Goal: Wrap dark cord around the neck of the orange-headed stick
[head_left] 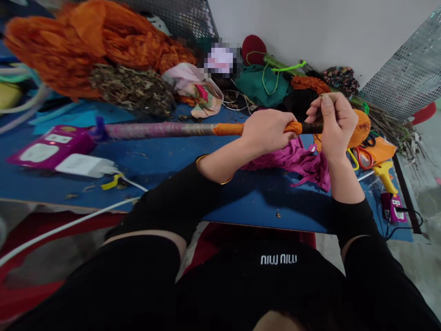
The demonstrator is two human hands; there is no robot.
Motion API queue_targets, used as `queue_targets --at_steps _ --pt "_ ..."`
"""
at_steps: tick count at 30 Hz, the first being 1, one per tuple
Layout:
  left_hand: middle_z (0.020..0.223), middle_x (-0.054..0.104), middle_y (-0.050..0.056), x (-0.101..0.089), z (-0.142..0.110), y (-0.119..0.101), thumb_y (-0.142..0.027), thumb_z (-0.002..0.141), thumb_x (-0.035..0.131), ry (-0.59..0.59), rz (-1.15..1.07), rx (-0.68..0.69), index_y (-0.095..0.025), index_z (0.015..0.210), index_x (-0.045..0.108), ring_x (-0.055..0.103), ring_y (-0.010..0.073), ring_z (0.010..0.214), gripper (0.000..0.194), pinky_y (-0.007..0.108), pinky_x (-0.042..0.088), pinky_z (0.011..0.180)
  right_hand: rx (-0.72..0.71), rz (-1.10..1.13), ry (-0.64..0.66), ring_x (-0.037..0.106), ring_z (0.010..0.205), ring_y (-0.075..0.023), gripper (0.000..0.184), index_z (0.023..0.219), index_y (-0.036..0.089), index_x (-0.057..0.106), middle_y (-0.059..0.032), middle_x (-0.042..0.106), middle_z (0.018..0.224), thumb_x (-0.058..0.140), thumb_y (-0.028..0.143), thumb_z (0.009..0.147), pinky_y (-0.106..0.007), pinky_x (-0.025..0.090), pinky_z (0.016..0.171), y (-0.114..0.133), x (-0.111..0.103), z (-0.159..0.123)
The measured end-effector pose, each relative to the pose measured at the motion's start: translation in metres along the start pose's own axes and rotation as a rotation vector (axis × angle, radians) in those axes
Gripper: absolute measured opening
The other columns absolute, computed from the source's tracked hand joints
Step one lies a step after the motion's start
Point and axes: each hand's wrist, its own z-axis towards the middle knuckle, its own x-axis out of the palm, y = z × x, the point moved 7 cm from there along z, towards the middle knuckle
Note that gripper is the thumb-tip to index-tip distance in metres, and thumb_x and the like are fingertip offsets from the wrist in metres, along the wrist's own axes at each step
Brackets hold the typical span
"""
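Note:
A long stick [161, 130] lies across the blue table [193, 170], wrapped pink on its left part and orange near my hands. My left hand [267, 132] is closed round the orange-wrapped section. My right hand [336, 120] pinches the dark bare end of the stick, fingers pressed together. At the stick's far left end is a big bundle of orange fabric [89, 43] over dried plant stuff [132, 89]. Crumpled magenta cloth [298, 161] lies under my hands.
A purple power strip [48, 147] with a white adapter [84, 165] and cable sits at left. A yellow glue gun [384, 174], scissors [361, 157], green cloth [262, 82] and a bundle of twigs [389, 122] crowd the right and back. Metal mesh panels stand behind.

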Motion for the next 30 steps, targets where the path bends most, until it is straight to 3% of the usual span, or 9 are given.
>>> queue_targets --at_steps 7,17,24,27,30 --pt "0.118 0.086 0.009 0.003 -0.002 -0.004 -0.033 0.096 0.064 0.0 0.091 0.023 -0.028 0.13 0.083 0.08 0.0338 0.113 0.039 0.04 0.058 0.092 0.185 -0.114 0.087 0.082 0.107 -0.0247 0.037 0.103 0.036 0.069 -0.0041 0.081 0.1 0.055 0.071 0.106 -0.045 0.072 0.091 -0.019 0.003 0.001" --pt "0.122 0.084 0.019 0.007 -0.005 -0.017 -0.028 0.099 0.051 -0.02 0.233 0.144 -0.014 0.131 0.078 0.08 0.0411 0.111 0.044 0.045 0.056 0.082 0.169 -0.054 0.101 0.083 0.096 -0.0198 0.05 0.097 0.027 0.066 -0.0048 0.079 0.097 0.052 0.074 0.107 -0.034 0.069 0.085 -0.039 0.005 0.006" --pt "0.127 0.084 0.014 0.011 -0.007 -0.023 -0.026 0.104 0.05 -0.021 0.29 0.179 -0.019 0.149 0.069 0.079 0.0332 0.111 0.049 0.038 0.05 0.078 0.179 0.04 0.114 0.083 0.093 -0.0186 0.06 0.091 0.025 0.067 -0.0011 0.077 0.087 0.053 0.082 0.103 -0.031 0.068 0.077 -0.052 -0.001 0.013" --pt "0.124 0.084 0.01 0.011 -0.008 -0.026 -0.029 0.109 0.048 -0.011 0.303 0.195 -0.027 0.158 0.062 0.079 0.0296 0.106 0.052 0.036 0.046 0.073 0.193 0.045 0.129 0.083 0.093 -0.0183 0.056 0.089 0.024 0.068 -0.0008 0.078 0.086 0.057 0.077 0.104 -0.031 0.068 0.076 -0.055 -0.002 0.015" --pt "0.118 0.084 0.009 0.012 -0.008 -0.026 -0.027 0.11 0.047 0.001 0.304 0.208 -0.032 0.155 0.066 0.077 0.0277 0.1 0.049 0.036 0.044 0.071 0.216 0.055 0.135 0.081 0.087 -0.0163 0.05 0.086 0.023 0.068 -0.0006 0.077 0.083 0.064 0.069 0.104 -0.029 0.068 0.075 -0.056 -0.002 0.015"
